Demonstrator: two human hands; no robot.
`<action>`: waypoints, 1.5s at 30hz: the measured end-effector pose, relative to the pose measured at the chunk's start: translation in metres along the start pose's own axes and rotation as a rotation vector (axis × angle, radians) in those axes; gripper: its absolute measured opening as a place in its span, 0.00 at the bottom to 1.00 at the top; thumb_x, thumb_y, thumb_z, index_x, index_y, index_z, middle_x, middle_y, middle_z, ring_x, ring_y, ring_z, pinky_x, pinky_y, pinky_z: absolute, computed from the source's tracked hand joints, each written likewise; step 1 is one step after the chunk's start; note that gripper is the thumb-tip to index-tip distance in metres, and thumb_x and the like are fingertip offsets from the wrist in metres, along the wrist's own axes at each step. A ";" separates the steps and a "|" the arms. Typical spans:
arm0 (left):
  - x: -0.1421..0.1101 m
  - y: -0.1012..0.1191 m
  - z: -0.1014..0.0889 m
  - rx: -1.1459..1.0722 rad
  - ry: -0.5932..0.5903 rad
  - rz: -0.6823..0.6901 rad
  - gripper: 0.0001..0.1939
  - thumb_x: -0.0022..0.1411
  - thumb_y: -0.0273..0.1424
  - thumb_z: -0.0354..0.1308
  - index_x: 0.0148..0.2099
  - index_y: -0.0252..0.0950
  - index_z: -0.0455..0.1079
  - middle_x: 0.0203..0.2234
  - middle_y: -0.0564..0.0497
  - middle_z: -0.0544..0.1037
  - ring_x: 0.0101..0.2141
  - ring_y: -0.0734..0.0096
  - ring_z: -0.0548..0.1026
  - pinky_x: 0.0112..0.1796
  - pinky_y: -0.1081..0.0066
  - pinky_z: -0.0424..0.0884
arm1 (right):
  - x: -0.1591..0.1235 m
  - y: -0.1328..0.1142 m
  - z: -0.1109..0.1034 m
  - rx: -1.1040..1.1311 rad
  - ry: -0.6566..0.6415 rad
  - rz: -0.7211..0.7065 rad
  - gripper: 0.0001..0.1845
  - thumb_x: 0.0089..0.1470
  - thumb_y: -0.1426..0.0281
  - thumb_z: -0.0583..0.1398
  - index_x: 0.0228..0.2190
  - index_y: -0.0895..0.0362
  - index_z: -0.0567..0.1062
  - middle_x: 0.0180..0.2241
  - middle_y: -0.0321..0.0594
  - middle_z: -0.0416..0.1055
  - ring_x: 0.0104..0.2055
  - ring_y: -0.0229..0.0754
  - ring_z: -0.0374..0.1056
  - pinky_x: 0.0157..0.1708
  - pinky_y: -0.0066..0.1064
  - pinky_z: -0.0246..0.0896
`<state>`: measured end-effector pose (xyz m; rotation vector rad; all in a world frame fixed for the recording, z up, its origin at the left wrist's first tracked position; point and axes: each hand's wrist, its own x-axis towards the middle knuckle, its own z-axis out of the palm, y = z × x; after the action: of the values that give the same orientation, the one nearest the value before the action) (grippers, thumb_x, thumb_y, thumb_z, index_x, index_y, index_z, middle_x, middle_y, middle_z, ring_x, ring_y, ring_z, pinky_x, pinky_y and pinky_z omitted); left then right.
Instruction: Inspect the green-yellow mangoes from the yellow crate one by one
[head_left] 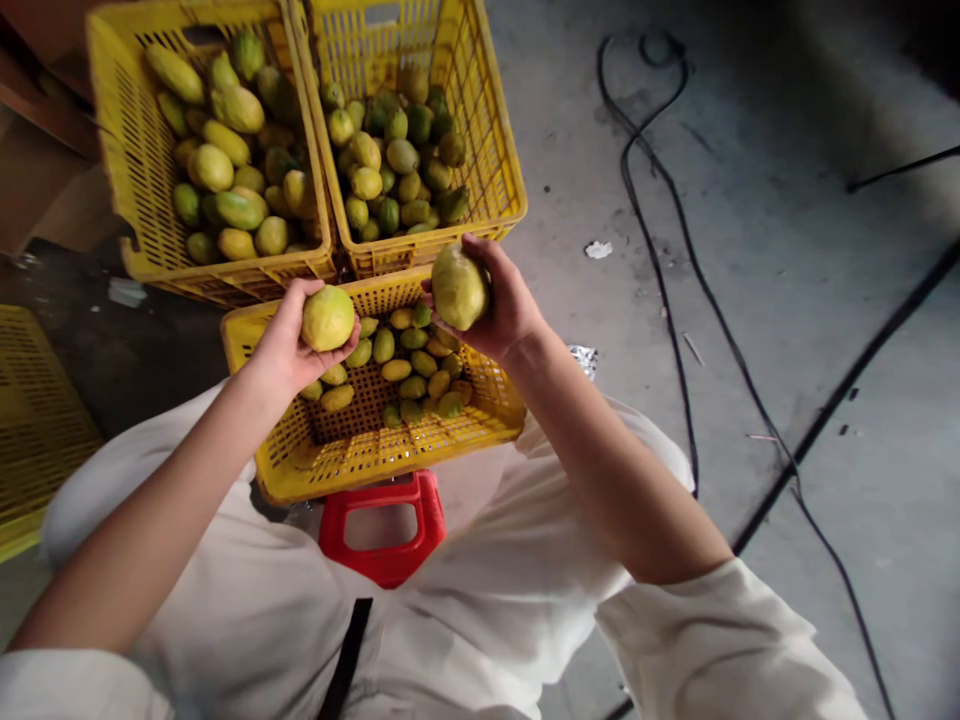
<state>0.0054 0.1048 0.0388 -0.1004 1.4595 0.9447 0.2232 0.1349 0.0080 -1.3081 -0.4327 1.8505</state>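
My left hand [289, 345] is closed around a rounded, lemon-like yellow-green fruit [328, 318], held over the left side of the low yellow crate [281, 470]. A larger, lemon-like yellow-green fruit [460, 287] sits in my right hand [499, 305], its fingers curled around the right side. Both hands are raised above the crate and apart from each other. Inside that crate lie several smaller green and yellow fruits [397, 370], mostly toward its right half. My forearms and the held fruits hide part of its rim.
Two taller yellow crates stand beyond, a left one [112, 130] with larger fruits and a right one [510, 180] with greener fruits. A red plastic stool [435, 510] shows between my legs. Black cables [679, 215] cross the floor at right. Another yellow crate [45, 420] is far left.
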 end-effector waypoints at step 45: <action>-0.016 0.009 0.009 -0.032 -0.046 -0.083 0.13 0.77 0.36 0.53 0.50 0.37 0.76 0.28 0.46 0.79 0.29 0.64 0.79 0.25 0.74 0.77 | -0.015 0.000 0.018 0.044 -0.017 0.000 0.22 0.62 0.45 0.70 0.46 0.47 0.79 0.40 0.38 0.84 0.52 0.54 0.84 0.51 0.50 0.87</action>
<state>0.0104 0.1081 0.0585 -0.1601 1.3877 0.8977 0.2087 0.1263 0.0250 -1.2644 -0.3989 1.8623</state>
